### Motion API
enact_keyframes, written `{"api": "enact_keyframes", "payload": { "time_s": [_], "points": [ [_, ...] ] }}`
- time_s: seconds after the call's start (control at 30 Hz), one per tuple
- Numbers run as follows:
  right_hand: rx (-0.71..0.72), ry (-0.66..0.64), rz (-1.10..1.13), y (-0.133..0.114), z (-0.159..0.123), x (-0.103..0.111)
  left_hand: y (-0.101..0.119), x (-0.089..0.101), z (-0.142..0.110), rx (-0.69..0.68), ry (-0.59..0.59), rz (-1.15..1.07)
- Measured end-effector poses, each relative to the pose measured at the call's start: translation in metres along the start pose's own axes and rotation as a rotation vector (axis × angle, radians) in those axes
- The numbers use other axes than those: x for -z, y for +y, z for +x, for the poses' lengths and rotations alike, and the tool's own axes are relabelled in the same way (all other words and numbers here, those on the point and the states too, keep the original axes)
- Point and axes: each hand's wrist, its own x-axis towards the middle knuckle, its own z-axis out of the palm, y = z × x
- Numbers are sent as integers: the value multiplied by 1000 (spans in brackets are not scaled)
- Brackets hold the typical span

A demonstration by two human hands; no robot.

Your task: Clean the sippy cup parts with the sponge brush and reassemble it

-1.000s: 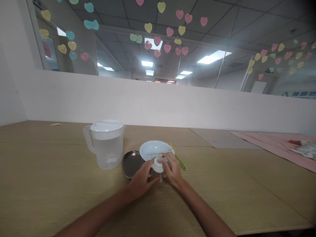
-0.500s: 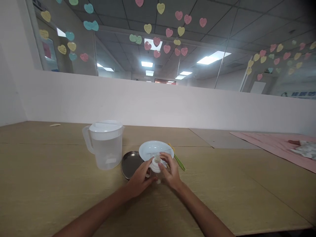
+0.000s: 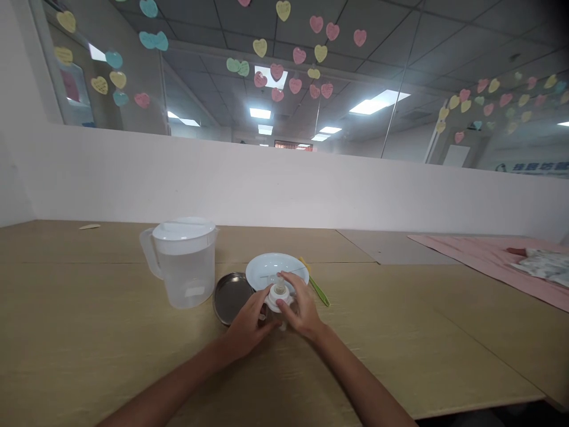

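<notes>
Between my hands stands a clear baby bottle (image 3: pixel 278 299) with a white collar and a see-through nipple on top. My left hand (image 3: pixel 249 320) is closed round the left side of its body, where a handle partly shows. The fingers and thumb of my right hand (image 3: pixel 302 308) grip the white collar from the right. Much of the bottle's body is hidden by my hands. Just behind it is a shallow white bowl (image 3: pixel 267 265) with something clear in it, too covered to name. A round metal dish (image 3: pixel 231 299) lies beside my left hand.
A lidded clear pitcher (image 3: pixel 186 270) with liquid in it stands on the left. A green-handled utensil with a yellow end (image 3: pixel 319 290) lies right of the bowl. At the far right, a patterned cloth (image 3: pixel 544 264) rests on a pink cloth (image 3: pixel 466 252). A white wall closes off the table's back.
The view has shifted slightly, so everything sits a little further left. My right fingers have moved a little on the collar; both hands keep hold of the bottle.
</notes>
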Motion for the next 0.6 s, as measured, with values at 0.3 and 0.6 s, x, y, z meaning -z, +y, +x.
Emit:
{"api": "enact_keyframes", "payload": {
  "time_s": [0.3,0.6],
  "points": [
    [-215,220,1,21,-2,5,-1,-2,-1,40,-8,16],
    [-276,50,162,-15,5,-13,-5,-3,-3,19,11,31]
  ]
}}
